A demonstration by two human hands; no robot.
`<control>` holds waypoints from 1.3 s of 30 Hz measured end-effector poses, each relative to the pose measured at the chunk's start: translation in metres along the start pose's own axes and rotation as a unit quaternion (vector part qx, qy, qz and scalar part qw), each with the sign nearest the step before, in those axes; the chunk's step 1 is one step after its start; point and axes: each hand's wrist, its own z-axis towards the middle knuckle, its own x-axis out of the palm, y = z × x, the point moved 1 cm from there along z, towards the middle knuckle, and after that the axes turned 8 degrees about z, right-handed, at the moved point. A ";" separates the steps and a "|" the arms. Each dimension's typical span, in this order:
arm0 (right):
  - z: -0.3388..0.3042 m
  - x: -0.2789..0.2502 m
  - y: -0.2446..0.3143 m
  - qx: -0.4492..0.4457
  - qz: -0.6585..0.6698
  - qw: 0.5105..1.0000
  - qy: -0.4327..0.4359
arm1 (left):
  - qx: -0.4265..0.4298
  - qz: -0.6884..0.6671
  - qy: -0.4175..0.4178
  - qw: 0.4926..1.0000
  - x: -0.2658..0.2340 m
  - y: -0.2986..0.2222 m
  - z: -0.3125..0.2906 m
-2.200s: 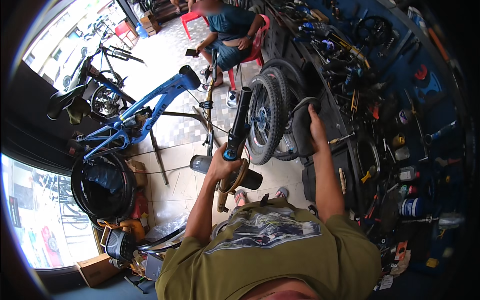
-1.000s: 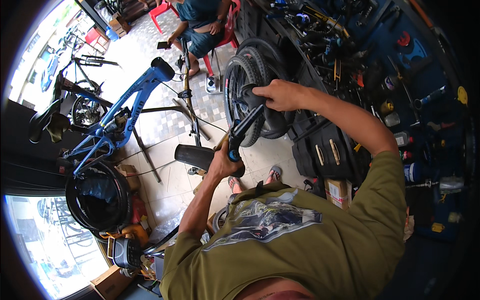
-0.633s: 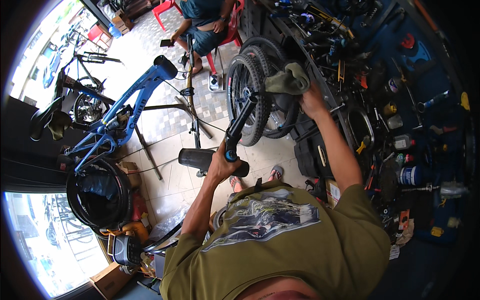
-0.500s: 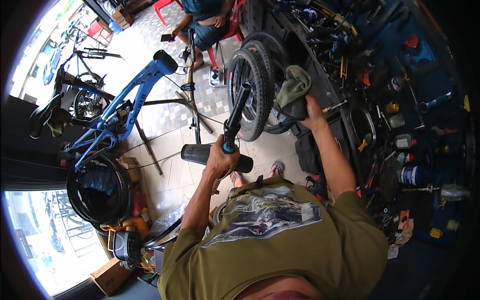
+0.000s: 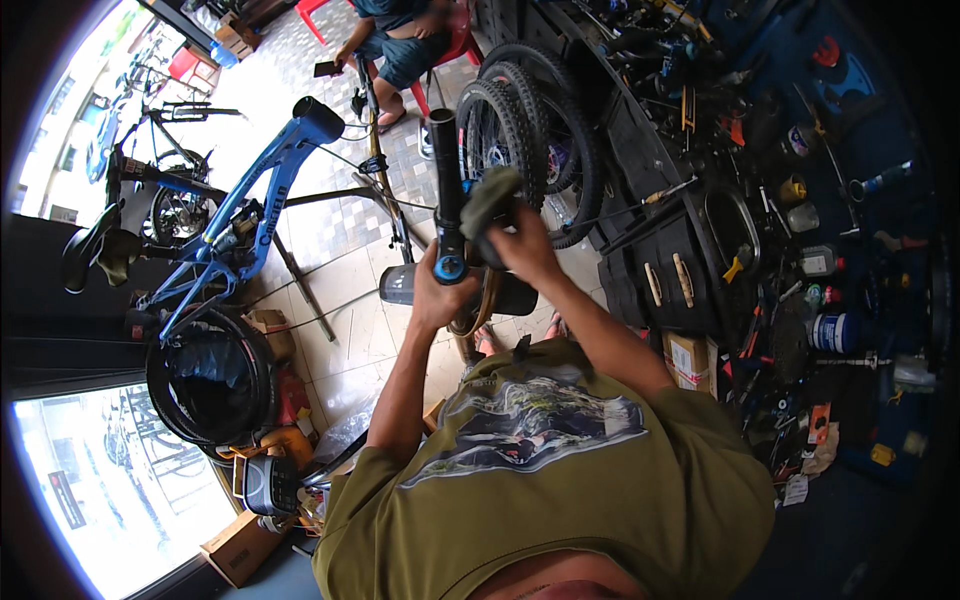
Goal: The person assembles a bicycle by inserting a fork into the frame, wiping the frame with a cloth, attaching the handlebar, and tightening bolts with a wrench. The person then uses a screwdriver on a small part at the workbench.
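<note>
Black bicycle suspension fork with bronze lower legs (image 5: 447, 190) is held up in front of the torso, just below mid-chest in view. Its crown, marked by a round blue cap (image 5: 450, 267), is gripped by the left hand (image 5: 438, 294), fingers wrapped around it. Long axis of the straight black steerer tube: directed away from the torso, hollow end toward the top of the view, leaning slightly left.

Crumpled olive-green cloth (image 5: 490, 198) is pinched in the right hand (image 5: 522, 245), fingers bent and partly blurred; exact finger placement cannot be told. Key relation: the tube lies just left of cloth and right hand, roughly alongside them; whether cloth and tube touch cannot be told. The tube's upper length is nearer the right hand's cloth; the crown is the left hand's.

Beyond the hands, knobby black bicycle wheels (image 5: 488, 135) are noted leaning together; farther left, a bright-blue bicycle frame (image 5: 268, 195) is seen raised above the tiled floor (image 5: 345, 355).
</note>
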 end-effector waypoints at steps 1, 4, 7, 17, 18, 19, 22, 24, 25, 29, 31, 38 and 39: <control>0.000 0.014 0.014 0.016 -0.113 0.993 0.010 | 0.013 -0.002 -0.015 1.000 0.010 -0.003 0.000; 0.012 0.018 0.037 -0.029 -0.294 0.952 0.087 | 0.034 0.033 -0.040 0.998 0.032 -0.011 -0.003; 0.026 -0.004 0.049 0.081 -0.054 0.983 0.154 | 0.017 0.053 -0.010 0.998 0.030 -0.019 -0.008; 0.051 -0.066 0.043 0.155 0.011 0.939 0.308 | 0.033 0.067 0.027 0.997 0.024 -0.045 -0.041; 0.053 -0.065 0.042 0.114 -0.011 0.941 0.317 | 0.027 0.069 0.028 0.997 0.023 -0.049 -0.044; 0.052 -0.068 0.043 0.114 -0.036 0.943 0.311 | 0.022 0.071 0.030 0.997 0.022 -0.055 -0.048; 0.048 -0.077 0.051 0.107 -0.093 0.937 0.320 | 0.016 0.079 0.032 0.996 0.018 -0.063 -0.061; 0.038 -0.073 0.057 0.108 -0.027 0.938 0.329 | 0.021 0.090 0.027 0.995 0.018 -0.061 -0.064; 0.033 -0.072 0.062 0.110 0.004 0.937 0.331 | 0.010 0.093 0.037 0.995 0.018 -0.059 -0.065; 0.034 -0.055 0.086 0.028 -0.039 0.903 0.427 | -0.038 0.106 0.087 0.990 0.015 -0.064 -0.067; 0.041 -0.048 0.098 -0.015 -0.059 0.879 0.472 | -0.048 0.108 0.099 0.988 0.014 -0.065 -0.068; 0.065 -0.077 0.116 0.156 -0.078 0.895 0.411 | -0.002 0.115 0.079 0.990 0.012 -0.058 -0.074; 0.069 -0.084 0.118 0.181 -0.097 0.903 0.377 | -0.007 0.119 0.082 0.989 0.011 -0.059 -0.076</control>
